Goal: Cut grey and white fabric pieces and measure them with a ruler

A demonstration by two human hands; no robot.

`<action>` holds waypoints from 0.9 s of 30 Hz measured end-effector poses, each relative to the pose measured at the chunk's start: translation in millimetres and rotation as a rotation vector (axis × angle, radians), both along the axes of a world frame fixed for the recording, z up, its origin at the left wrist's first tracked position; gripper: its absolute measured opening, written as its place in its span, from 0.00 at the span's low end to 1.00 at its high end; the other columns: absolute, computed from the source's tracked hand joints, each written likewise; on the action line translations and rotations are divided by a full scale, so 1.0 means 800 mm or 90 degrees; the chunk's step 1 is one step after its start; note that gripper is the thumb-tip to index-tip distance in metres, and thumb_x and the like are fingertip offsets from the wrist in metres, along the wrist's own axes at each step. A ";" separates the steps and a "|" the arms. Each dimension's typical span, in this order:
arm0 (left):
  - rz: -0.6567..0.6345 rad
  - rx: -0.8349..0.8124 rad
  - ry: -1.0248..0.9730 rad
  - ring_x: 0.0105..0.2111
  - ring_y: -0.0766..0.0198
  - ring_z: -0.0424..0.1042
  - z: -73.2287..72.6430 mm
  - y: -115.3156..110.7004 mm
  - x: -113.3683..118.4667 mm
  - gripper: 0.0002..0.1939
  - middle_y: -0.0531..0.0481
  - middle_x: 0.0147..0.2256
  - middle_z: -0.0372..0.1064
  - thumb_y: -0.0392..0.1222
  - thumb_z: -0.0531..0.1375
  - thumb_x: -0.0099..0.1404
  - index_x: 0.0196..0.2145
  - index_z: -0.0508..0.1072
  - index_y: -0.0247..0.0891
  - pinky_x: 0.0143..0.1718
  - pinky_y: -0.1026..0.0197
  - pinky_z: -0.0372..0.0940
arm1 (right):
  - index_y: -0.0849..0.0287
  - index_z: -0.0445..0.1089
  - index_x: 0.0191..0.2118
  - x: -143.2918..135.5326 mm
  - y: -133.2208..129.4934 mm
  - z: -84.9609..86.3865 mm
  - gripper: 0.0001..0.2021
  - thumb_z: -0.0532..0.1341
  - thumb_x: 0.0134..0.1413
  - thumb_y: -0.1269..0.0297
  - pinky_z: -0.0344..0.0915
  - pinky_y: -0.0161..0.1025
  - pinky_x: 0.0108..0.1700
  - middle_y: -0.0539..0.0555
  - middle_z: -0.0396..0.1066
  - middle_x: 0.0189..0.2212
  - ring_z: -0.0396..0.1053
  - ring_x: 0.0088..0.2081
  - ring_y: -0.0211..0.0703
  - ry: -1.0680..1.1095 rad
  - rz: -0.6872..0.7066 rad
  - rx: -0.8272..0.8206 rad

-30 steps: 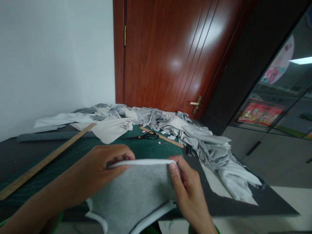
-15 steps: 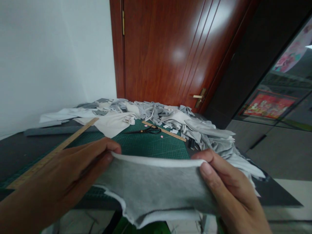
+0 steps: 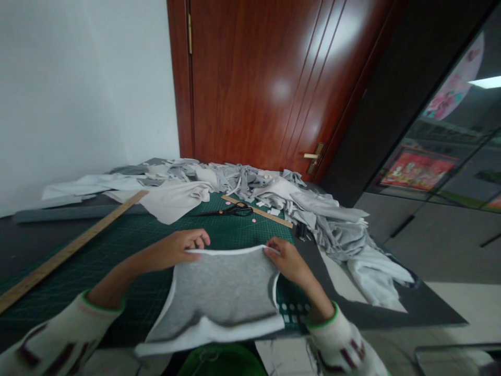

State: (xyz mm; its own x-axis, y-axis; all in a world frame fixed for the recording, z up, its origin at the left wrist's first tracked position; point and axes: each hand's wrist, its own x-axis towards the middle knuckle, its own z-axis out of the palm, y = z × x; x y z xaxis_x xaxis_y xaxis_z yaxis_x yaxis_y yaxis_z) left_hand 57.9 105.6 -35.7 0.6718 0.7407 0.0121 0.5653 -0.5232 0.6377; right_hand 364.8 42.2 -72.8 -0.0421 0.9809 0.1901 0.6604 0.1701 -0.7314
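Note:
A grey fabric piece (image 3: 227,284) with white edges is stretched between my hands, its lower part drooping over the table's front edge. My left hand (image 3: 190,245) pinches its upper left corner between thumb and curled fingers. At the upper right corner, my right hand (image 3: 282,256) grips the white edge the same way. Beneath the cloth lies a green cutting mat (image 3: 235,232) with grid lines. Black scissors (image 3: 230,210) rest on the mat beyond the fabric, beside a short wooden ruler (image 3: 266,213).
A long wooden ruler (image 3: 74,250) crosses the mat at left. Heaped grey and white cloth (image 3: 336,235) runs along the table's back and right side. A white cloth (image 3: 176,201) lies at back left. A brown door (image 3: 250,83) stands behind.
Both hands and the fabric have moved away from the camera and down onto the mat. The sleeves now show, and more of the grey cloth is spread out.

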 end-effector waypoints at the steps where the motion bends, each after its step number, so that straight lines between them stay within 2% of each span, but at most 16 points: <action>1: 0.002 -0.009 -0.008 0.30 0.61 0.68 -0.010 0.005 -0.002 0.19 0.51 0.31 0.68 0.53 0.58 0.57 0.40 0.68 0.36 0.30 0.64 0.62 | 0.59 0.67 0.35 0.001 0.005 -0.009 0.03 0.58 0.54 0.67 0.57 0.36 0.33 0.49 0.66 0.26 0.65 0.30 0.41 -0.006 0.004 -0.009; 4: 0.015 -0.039 -0.039 0.32 0.60 0.68 -0.029 0.013 -0.006 0.18 0.52 0.31 0.67 0.52 0.58 0.58 0.40 0.68 0.36 0.32 0.63 0.62 | 0.59 0.68 0.40 0.006 0.019 -0.023 0.10 0.60 0.49 0.71 0.57 0.35 0.31 0.47 0.67 0.25 0.66 0.28 0.39 -0.019 0.041 -0.027; 7: 0.028 -0.046 -0.063 0.32 0.60 0.69 -0.037 0.021 -0.008 0.17 0.52 0.30 0.68 0.53 0.58 0.60 0.39 0.68 0.37 0.32 0.63 0.62 | 0.57 0.71 0.37 0.011 0.036 -0.023 0.08 0.60 0.50 0.72 0.60 0.34 0.35 0.48 0.71 0.29 0.68 0.32 0.40 -0.031 0.085 -0.015; 10: 0.044 -0.001 -0.048 0.31 0.59 0.71 -0.042 0.032 -0.010 0.15 0.52 0.30 0.71 0.53 0.56 0.62 0.37 0.70 0.37 0.33 0.62 0.62 | 0.57 0.71 0.34 0.016 0.053 -0.022 0.04 0.59 0.54 0.69 0.61 0.36 0.41 0.50 0.74 0.33 0.70 0.37 0.42 -0.045 0.101 0.007; 14: 0.073 0.099 0.006 0.35 0.56 0.74 -0.043 0.046 -0.009 0.18 0.50 0.33 0.75 0.55 0.52 0.64 0.35 0.73 0.39 0.38 0.60 0.63 | 0.57 0.71 0.33 0.020 0.074 -0.025 0.05 0.57 0.57 0.67 0.60 0.39 0.43 0.53 0.74 0.33 0.70 0.38 0.44 -0.063 0.100 0.026; 19: 0.108 0.182 0.056 0.36 0.55 0.75 -0.047 0.063 -0.003 0.23 0.47 0.33 0.76 0.55 0.44 0.66 0.34 0.72 0.39 0.40 0.58 0.64 | 0.58 0.68 0.36 0.029 0.096 -0.030 0.05 0.58 0.55 0.64 0.60 0.37 0.39 0.52 0.71 0.33 0.67 0.35 0.42 -0.028 0.128 0.020; 23: 0.122 0.219 0.083 0.34 0.53 0.74 -0.051 0.070 -0.001 0.21 0.45 0.31 0.75 0.51 0.43 0.66 0.33 0.70 0.39 0.39 0.55 0.65 | 0.58 0.66 0.29 0.037 0.108 -0.033 0.08 0.59 0.53 0.60 0.59 0.33 0.32 0.46 0.65 0.25 0.63 0.29 0.37 0.014 0.172 -0.007; 25: 0.128 0.262 0.080 0.40 0.51 0.74 -0.046 0.064 0.004 0.17 0.42 0.37 0.75 0.48 0.45 0.65 0.37 0.71 0.39 0.45 0.52 0.65 | 0.58 0.63 0.26 0.040 0.112 -0.034 0.13 0.55 0.56 0.55 0.56 0.33 0.30 0.45 0.60 0.22 0.60 0.26 0.36 0.021 0.169 -0.010; 27: 0.122 0.328 0.056 0.51 0.50 0.68 -0.034 0.048 0.016 0.16 0.39 0.47 0.71 0.43 0.48 0.63 0.45 0.70 0.37 0.55 0.49 0.60 | 0.57 0.61 0.23 0.039 0.115 -0.035 0.18 0.52 0.58 0.51 0.53 0.33 0.28 0.44 0.56 0.20 0.56 0.24 0.35 0.013 0.163 -0.007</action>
State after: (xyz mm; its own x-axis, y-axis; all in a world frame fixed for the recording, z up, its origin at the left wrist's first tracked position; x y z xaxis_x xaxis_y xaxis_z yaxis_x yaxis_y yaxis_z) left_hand 70.5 143.7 -63.3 0.5408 0.7628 0.3545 0.7207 -0.6375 0.2724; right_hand 396.3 134.5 -100.4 -0.2854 0.9410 0.1821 0.5824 0.3212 -0.7468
